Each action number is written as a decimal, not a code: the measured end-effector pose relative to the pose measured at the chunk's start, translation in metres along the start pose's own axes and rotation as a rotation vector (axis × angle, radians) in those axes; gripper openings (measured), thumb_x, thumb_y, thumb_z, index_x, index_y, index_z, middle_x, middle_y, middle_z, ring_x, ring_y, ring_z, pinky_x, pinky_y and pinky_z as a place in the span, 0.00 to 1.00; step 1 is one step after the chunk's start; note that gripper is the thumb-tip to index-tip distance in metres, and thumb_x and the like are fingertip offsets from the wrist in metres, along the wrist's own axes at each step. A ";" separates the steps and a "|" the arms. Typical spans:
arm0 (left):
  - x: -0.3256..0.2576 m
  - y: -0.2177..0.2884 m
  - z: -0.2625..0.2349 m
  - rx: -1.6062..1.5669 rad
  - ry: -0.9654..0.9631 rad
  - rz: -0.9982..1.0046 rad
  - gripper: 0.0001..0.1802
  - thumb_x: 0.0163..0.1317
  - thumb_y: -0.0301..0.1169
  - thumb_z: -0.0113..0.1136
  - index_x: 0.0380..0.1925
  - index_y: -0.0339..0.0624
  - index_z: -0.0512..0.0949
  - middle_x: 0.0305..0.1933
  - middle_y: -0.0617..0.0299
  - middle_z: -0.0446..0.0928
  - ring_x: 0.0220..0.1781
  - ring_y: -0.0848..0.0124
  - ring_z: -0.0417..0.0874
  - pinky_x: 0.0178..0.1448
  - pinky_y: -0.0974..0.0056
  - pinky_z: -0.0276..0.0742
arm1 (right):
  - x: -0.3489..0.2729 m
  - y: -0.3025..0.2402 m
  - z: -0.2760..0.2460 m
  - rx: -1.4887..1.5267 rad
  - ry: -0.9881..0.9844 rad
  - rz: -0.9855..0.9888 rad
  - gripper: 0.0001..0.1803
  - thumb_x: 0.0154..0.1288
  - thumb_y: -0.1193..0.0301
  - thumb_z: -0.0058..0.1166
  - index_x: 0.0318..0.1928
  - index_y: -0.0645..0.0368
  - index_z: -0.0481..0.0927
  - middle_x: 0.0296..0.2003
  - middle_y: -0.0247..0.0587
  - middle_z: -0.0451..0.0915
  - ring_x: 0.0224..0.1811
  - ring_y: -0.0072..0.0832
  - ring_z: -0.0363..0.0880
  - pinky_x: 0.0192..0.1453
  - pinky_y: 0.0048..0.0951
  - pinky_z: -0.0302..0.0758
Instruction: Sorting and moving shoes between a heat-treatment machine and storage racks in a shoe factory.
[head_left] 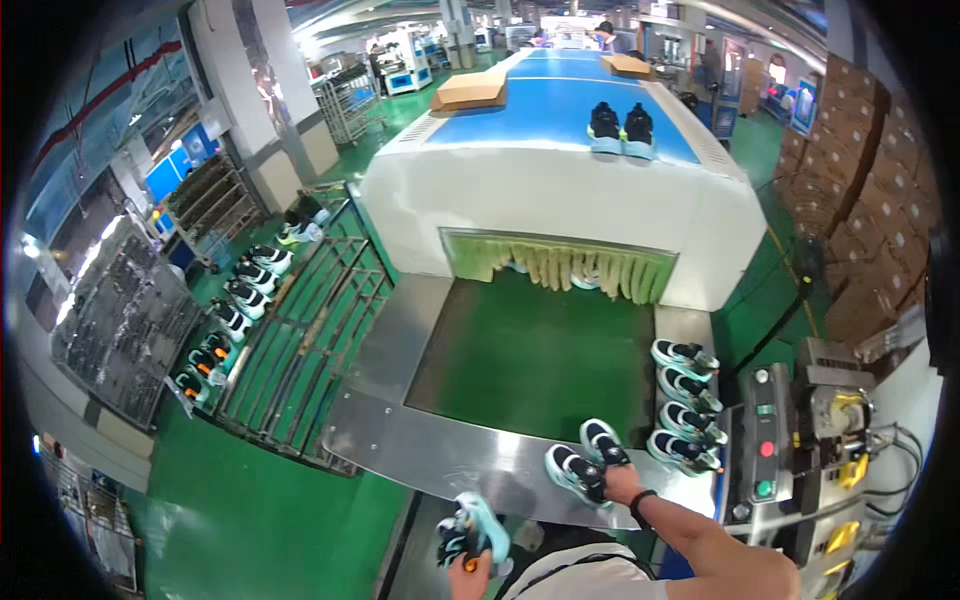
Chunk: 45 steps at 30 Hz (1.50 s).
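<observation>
Grip, right hand: closed on a pair of dark shoes with pale mint soles, held together at the near edge of the steel worktop, just short of the green conveyor belt. A black band sits on that wrist.

Grip, left hand: closed on a mint-and-black shoe, held low, nearer than the worktop and clear of it.

Progress, as judged: the belt surface is bare, so the held pair is not yet on it; the left-hand shoe is likewise unplaced. Four matching shoes wait in a row on the worktop's right end, touching or nearly so.

Surroundings: white tunnel machine at the belt's far end, its mouth hung with yellowish strip curtains; two dark shoes and cardboard boxes on its blue top. Control box with red and green buttons near right. Green wire rack left, more shoes beside it. Nothing blocks the belt.
</observation>
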<state>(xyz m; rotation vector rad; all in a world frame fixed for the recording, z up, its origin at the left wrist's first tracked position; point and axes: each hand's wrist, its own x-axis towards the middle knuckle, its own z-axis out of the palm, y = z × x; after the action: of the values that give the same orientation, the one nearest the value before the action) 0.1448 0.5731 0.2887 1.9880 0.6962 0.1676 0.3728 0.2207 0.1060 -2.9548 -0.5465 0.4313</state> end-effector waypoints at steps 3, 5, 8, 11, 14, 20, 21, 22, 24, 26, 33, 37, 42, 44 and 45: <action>-0.058 -0.024 -0.035 -0.186 0.199 -0.292 0.26 0.72 0.47 0.67 0.34 0.28 0.83 0.27 0.47 0.82 0.32 0.60 0.80 0.41 0.52 0.76 | 0.012 -0.053 -0.012 -0.039 -0.087 -0.187 0.12 0.51 0.63 0.63 0.32 0.57 0.86 0.32 0.49 0.89 0.38 0.49 0.88 0.49 0.49 0.78; -0.100 -0.106 -0.022 -0.366 0.405 -0.228 0.22 0.54 0.34 0.82 0.44 0.31 0.85 0.46 0.54 0.88 0.48 0.61 0.90 0.48 0.59 0.86 | 0.015 -0.083 -0.021 -0.066 -0.249 -0.329 0.13 0.52 0.63 0.64 0.34 0.59 0.87 0.30 0.53 0.87 0.37 0.53 0.87 0.49 0.57 0.79; -0.108 -0.046 -0.030 -0.076 0.392 -0.267 0.26 0.62 0.46 0.76 0.44 0.32 0.85 0.41 0.47 0.84 0.42 0.51 0.86 0.48 0.56 0.81 | 0.020 -0.034 0.002 -0.003 -0.144 -0.323 0.15 0.57 0.64 0.63 0.44 0.55 0.89 0.42 0.53 0.89 0.48 0.51 0.88 0.55 0.53 0.80; -0.157 0.015 -0.040 -0.030 0.675 -0.258 0.25 0.62 0.47 0.75 0.43 0.34 0.84 0.41 0.48 0.80 0.42 0.48 0.84 0.45 0.52 0.80 | 0.061 -0.038 -0.020 0.215 -0.224 -0.358 0.20 0.60 0.79 0.55 0.53 0.59 0.85 0.50 0.56 0.87 0.57 0.56 0.84 0.63 0.48 0.77; -0.255 0.057 -0.035 0.112 1.121 -0.335 0.20 0.56 0.41 0.81 0.39 0.39 0.85 0.42 0.52 0.82 0.42 0.52 0.85 0.43 0.55 0.81 | 0.095 -0.117 -0.018 0.280 -0.407 -0.718 0.22 0.59 0.83 0.54 0.55 0.68 0.82 0.47 0.62 0.86 0.56 0.60 0.83 0.62 0.49 0.77; -0.443 0.079 -0.020 0.623 1.519 -0.803 0.19 0.52 0.38 0.82 0.36 0.41 0.83 0.35 0.52 0.81 0.37 0.50 0.83 0.41 0.52 0.77 | -0.057 -0.372 -0.093 0.291 -0.647 -1.524 0.17 0.63 0.73 0.57 0.51 0.65 0.81 0.43 0.62 0.84 0.48 0.65 0.81 0.52 0.53 0.76; -0.467 0.085 -0.025 0.651 1.547 -0.910 0.18 0.53 0.36 0.82 0.37 0.40 0.82 0.36 0.52 0.80 0.38 0.48 0.83 0.42 0.51 0.77 | -0.099 -0.408 -0.112 0.325 -0.654 -1.689 0.17 0.61 0.73 0.57 0.51 0.65 0.80 0.45 0.62 0.83 0.49 0.65 0.80 0.52 0.53 0.76; -0.491 0.075 -0.030 0.706 1.635 -0.939 0.18 0.55 0.35 0.81 0.38 0.39 0.82 0.38 0.51 0.80 0.40 0.47 0.83 0.43 0.51 0.78 | -0.145 -0.444 -0.127 0.367 -0.775 -1.761 0.18 0.60 0.74 0.58 0.52 0.65 0.80 0.44 0.61 0.83 0.49 0.65 0.80 0.51 0.53 0.75; -0.538 0.052 -0.052 0.836 1.770 -0.959 0.21 0.56 0.41 0.80 0.42 0.41 0.83 0.42 0.51 0.82 0.40 0.47 0.82 0.42 0.48 0.78 | -0.212 -0.490 -0.134 0.336 -0.826 -1.986 0.20 0.58 0.75 0.59 0.52 0.65 0.79 0.40 0.60 0.82 0.46 0.63 0.79 0.50 0.53 0.74; -0.570 0.032 -0.077 0.829 1.845 -0.978 0.20 0.56 0.42 0.80 0.39 0.41 0.83 0.40 0.50 0.81 0.40 0.46 0.82 0.41 0.49 0.79 | -0.287 -0.527 -0.136 0.393 -0.927 -2.051 0.17 0.57 0.77 0.58 0.49 0.65 0.79 0.40 0.59 0.81 0.45 0.62 0.78 0.49 0.53 0.74; -0.640 -0.012 -0.137 0.655 1.761 -1.228 0.21 0.59 0.44 0.78 0.37 0.38 0.82 0.36 0.51 0.77 0.38 0.47 0.82 0.40 0.51 0.77 | -0.471 -0.611 -0.113 0.420 -1.007 -2.165 0.09 0.62 0.75 0.55 0.43 0.64 0.77 0.38 0.63 0.81 0.44 0.66 0.77 0.48 0.58 0.72; -0.660 -0.046 -0.130 0.487 1.676 -1.363 0.24 0.62 0.50 0.75 0.39 0.38 0.83 0.36 0.50 0.78 0.41 0.46 0.83 0.42 0.48 0.77 | -0.514 -0.628 -0.088 0.421 -1.053 -2.188 0.07 0.60 0.76 0.55 0.38 0.66 0.76 0.33 0.65 0.81 0.41 0.68 0.77 0.45 0.61 0.71; -0.679 -0.085 -0.147 0.286 1.732 -1.426 0.26 0.64 0.53 0.70 0.36 0.38 0.80 0.40 0.45 0.80 0.45 0.41 0.82 0.46 0.44 0.77 | -0.576 -0.666 -0.040 0.208 -0.840 -2.240 0.09 0.53 0.75 0.57 0.36 0.65 0.80 0.32 0.65 0.83 0.38 0.64 0.82 0.47 0.61 0.77; -0.686 -0.090 -0.155 0.251 1.713 -1.441 0.26 0.64 0.52 0.70 0.36 0.37 0.79 0.40 0.45 0.80 0.46 0.41 0.82 0.48 0.45 0.77 | -0.594 -0.668 -0.030 0.224 -0.615 -2.325 0.08 0.55 0.71 0.58 0.29 0.64 0.81 0.32 0.60 0.85 0.37 0.60 0.85 0.47 0.55 0.80; -0.688 -0.092 -0.152 0.276 1.740 -1.408 0.25 0.64 0.50 0.71 0.36 0.37 0.80 0.39 0.45 0.80 0.45 0.42 0.82 0.48 0.46 0.77 | -0.602 -0.674 -0.036 0.105 -0.678 -2.322 0.08 0.56 0.70 0.58 0.29 0.63 0.83 0.32 0.59 0.86 0.37 0.57 0.86 0.47 0.53 0.81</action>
<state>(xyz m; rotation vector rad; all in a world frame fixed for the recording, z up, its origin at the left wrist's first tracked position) -0.5202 0.3516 0.4043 0.6311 3.0180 0.9395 -0.3806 0.6266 0.3982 -0.4104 -2.7296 0.7646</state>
